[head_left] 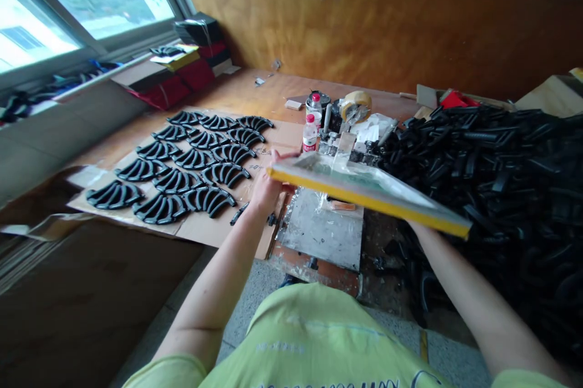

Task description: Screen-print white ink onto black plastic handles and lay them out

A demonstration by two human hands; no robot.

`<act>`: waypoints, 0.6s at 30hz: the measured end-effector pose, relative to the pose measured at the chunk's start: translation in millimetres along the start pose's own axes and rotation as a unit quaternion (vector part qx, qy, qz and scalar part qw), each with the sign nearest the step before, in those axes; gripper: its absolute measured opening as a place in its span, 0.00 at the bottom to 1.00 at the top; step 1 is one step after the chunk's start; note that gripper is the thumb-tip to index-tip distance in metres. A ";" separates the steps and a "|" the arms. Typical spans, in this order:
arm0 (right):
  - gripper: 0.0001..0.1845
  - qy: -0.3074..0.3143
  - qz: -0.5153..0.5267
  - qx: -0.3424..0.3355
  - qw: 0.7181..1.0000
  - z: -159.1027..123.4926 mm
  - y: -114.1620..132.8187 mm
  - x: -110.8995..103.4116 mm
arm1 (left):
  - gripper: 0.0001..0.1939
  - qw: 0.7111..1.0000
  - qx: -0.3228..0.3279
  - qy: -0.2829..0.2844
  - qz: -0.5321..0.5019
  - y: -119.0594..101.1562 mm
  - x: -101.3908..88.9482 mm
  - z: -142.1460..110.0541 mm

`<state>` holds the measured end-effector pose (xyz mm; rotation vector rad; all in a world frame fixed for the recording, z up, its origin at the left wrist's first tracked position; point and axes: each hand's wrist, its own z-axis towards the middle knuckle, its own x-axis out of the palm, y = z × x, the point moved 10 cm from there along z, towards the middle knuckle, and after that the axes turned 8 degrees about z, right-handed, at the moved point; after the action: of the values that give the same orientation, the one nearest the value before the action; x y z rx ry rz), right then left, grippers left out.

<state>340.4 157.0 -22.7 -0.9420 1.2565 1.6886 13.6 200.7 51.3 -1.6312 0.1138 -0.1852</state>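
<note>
A screen-printing frame (373,203) with a yellow front edge is raised and tilted above a flat grey metal plate (319,233). My left hand (268,184) is closed around the frame's left end. Under the right part of the frame reaches my right hand, and only its wrist (421,231) shows; its fingers are hidden behind the frame. A small orange-brown strip (342,205) lies on the plate below the frame. Behind the frame is a clamp mechanism (334,145), smeared and partly covered.
Black curved handles (170,181) lie in fanned rows on cardboard (200,229) to the left. A large heap of black parts (460,163) fills the right. Bottles with red caps (310,135), a tape roll (356,107) and a wooden backboard (364,36) stand behind.
</note>
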 end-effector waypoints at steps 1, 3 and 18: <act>0.21 -0.036 -0.010 0.039 0.999 5.9 -16.9 -16.8 | 0.30 1.000 -0.024 0.001 0.016 17.8 -7.4 -9.9; 0.15 -0.116 0.022 0.084 0.990 21.2 -29.0 -39.7 | 0.28 0.995 -0.090 0.024 0.042 63.2 -18.0 -29.3; 0.09 0.069 -0.096 0.039 0.992 85.6 61.5 62.9 | 0.33 0.978 -0.166 0.033 0.121 208.0 -32.0 -45.8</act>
<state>251.3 240.0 -38.0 -1.1102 1.2684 1.4364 -18.5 147.2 -154.8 -1.9265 0.4107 -0.0324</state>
